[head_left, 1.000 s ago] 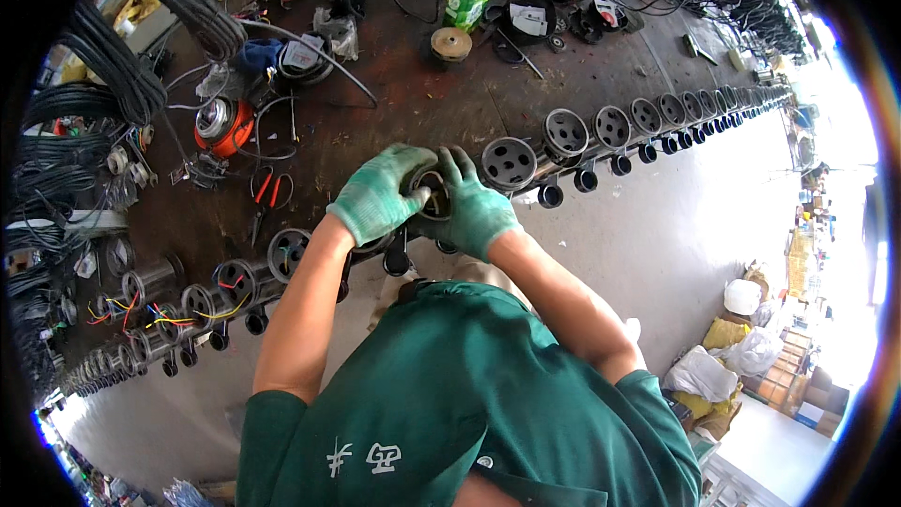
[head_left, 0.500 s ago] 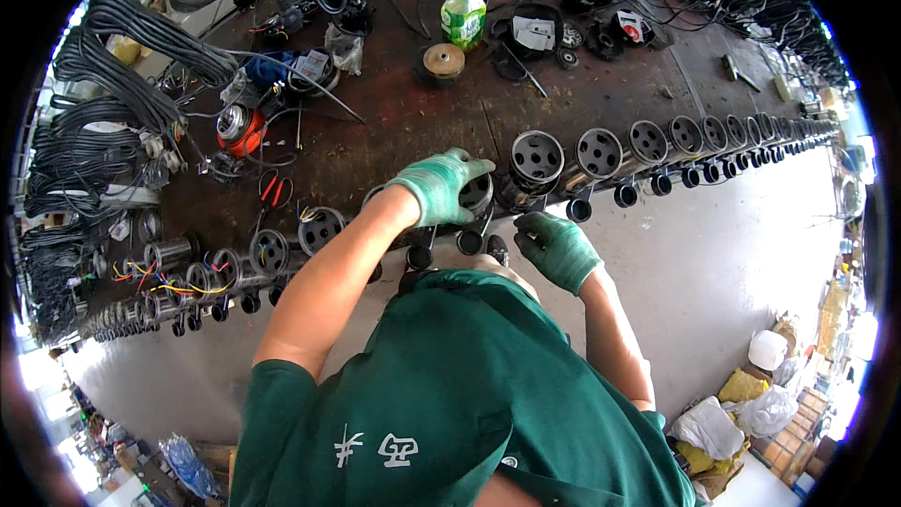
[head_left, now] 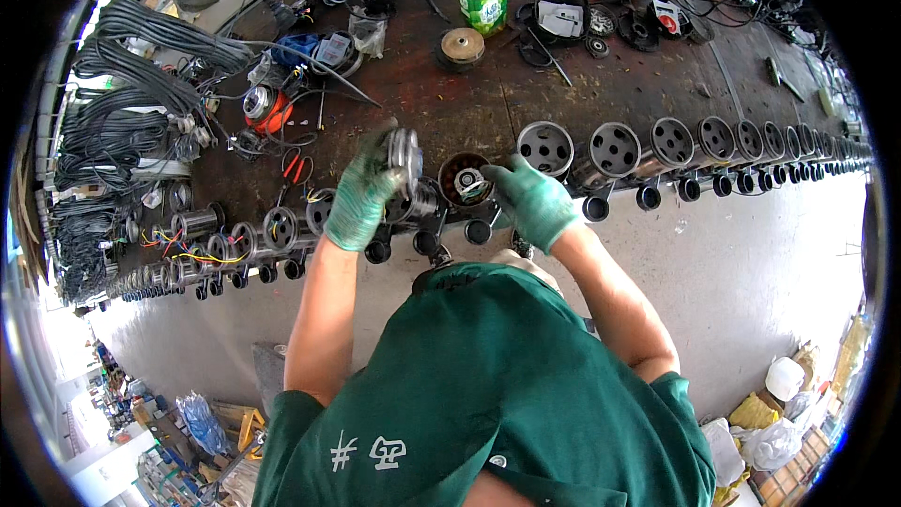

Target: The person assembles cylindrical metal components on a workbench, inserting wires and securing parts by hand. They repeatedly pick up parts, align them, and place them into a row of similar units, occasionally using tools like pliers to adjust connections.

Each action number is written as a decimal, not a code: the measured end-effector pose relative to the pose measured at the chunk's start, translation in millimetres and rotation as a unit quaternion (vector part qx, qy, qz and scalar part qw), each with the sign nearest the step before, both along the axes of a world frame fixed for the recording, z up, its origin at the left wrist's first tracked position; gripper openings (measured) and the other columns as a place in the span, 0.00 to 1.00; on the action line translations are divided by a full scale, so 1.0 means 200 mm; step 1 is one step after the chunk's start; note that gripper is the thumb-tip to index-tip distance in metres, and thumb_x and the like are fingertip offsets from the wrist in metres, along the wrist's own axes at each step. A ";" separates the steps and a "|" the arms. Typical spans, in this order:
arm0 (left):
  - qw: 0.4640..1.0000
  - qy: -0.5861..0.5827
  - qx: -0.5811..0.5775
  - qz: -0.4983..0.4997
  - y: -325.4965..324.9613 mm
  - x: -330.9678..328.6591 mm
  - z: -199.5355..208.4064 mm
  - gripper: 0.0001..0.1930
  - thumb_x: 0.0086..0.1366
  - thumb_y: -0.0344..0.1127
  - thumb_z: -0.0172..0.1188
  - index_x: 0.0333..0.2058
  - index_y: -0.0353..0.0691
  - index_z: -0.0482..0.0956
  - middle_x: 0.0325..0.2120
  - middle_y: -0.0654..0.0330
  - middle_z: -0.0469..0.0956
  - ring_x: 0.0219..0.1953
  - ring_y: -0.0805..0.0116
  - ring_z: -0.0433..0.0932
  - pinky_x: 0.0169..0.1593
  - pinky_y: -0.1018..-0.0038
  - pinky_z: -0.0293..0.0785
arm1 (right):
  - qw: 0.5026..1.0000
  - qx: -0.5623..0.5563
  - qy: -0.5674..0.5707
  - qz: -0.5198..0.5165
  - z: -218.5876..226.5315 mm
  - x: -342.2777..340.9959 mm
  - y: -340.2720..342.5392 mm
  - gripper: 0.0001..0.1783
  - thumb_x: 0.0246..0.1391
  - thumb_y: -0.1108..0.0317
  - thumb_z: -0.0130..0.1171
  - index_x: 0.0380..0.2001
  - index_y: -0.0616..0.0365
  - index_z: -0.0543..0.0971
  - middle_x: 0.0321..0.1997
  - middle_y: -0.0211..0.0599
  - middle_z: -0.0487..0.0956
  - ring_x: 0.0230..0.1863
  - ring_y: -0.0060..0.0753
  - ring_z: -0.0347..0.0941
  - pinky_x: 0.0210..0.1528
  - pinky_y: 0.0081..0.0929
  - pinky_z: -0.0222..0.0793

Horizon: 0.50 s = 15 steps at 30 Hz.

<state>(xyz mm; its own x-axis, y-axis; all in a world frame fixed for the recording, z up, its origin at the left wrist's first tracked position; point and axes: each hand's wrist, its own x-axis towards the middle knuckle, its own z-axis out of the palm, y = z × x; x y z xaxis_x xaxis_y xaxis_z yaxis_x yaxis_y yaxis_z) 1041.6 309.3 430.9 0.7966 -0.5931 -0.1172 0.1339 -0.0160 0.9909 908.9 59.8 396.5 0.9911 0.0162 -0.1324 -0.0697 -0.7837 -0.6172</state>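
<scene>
My left hand, in a green glove, grips a round metal end cover turned on its edge above the row. Beside it, at the bench's front edge, stands an uncovered cylindrical housing, with coppery windings round its inside and a metal part in the middle. My right hand, gloved too, reaches in from the right with its fingers stretched over the housing's rim. Nothing shows in that hand; whether its fingertips touch the inner part, I cannot tell. To its right is a capped housing with holes in its top.
Capped housings line the front edge on both sides, black round fittings below them. Farther back are a green bottle, a disc-topped part and red-handled pliers. Coiled black cables crowd the left and far edges.
My left hand has lifted the cover off the housing and moved left with it, baring the inside. My right hand has moved up and left from the bench edge to the housing.
</scene>
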 end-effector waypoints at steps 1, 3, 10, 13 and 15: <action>1.000 0.001 0.003 0.002 0.00 -0.03 -0.01 0.44 0.62 0.48 0.73 0.72 0.39 0.65 0.63 0.59 0.75 0.63 0.68 0.74 0.69 0.68 0.67 | 0.998 -0.036 0.035 0.034 0.06 0.06 0.01 0.25 0.59 0.73 0.63 0.60 0.49 0.78 0.57 0.52 0.77 0.52 0.58 0.81 0.52 0.47 0.80; 1.000 0.012 -0.003 0.001 -0.01 -0.07 -0.03 0.44 0.62 0.47 0.73 0.73 0.40 0.63 0.64 0.59 0.74 0.64 0.67 0.73 0.70 0.67 0.66 | 0.988 -0.091 0.067 0.106 0.06 0.14 0.00 0.26 0.59 0.72 0.64 0.62 0.49 0.77 0.58 0.55 0.78 0.54 0.57 0.82 0.53 0.48 0.81; 0.999 0.047 -0.011 0.005 0.03 -0.08 -0.11 0.40 0.69 0.44 0.66 0.75 0.40 0.60 0.66 0.58 0.72 0.65 0.67 0.71 0.70 0.68 0.66 | 0.988 -0.102 0.108 0.036 0.03 0.13 0.08 0.20 0.57 0.65 0.68 0.53 0.51 0.82 0.55 0.53 0.79 0.53 0.57 0.82 0.52 0.47 0.80; 0.994 0.094 -0.055 0.007 0.03 -0.08 -0.12 0.37 0.72 0.45 0.62 0.74 0.40 0.61 0.66 0.57 0.71 0.66 0.67 0.71 0.70 0.68 0.65 | 0.998 -0.058 0.020 0.002 -0.06 0.06 0.11 0.13 0.58 0.62 0.68 0.45 0.53 0.85 0.50 0.51 0.80 0.49 0.57 0.81 0.52 0.46 0.79; 0.993 0.097 -0.065 0.004 0.04 -0.06 -0.14 0.36 0.73 0.46 0.61 0.74 0.40 0.61 0.66 0.57 0.71 0.66 0.66 0.71 0.70 0.67 0.65 | 0.999 0.009 -0.013 -0.028 -0.11 0.04 0.14 0.13 0.58 0.61 0.68 0.44 0.53 0.85 0.49 0.52 0.79 0.48 0.57 0.81 0.50 0.47 0.79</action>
<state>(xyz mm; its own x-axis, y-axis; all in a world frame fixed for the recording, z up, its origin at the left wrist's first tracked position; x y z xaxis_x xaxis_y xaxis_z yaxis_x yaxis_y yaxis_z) 1028.7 317.8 403.4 0.7716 -0.6062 -0.1927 0.3225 0.1117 0.9400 917.0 87.0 373.9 0.9935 -0.0370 -0.1076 -0.0971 -0.7684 -0.6326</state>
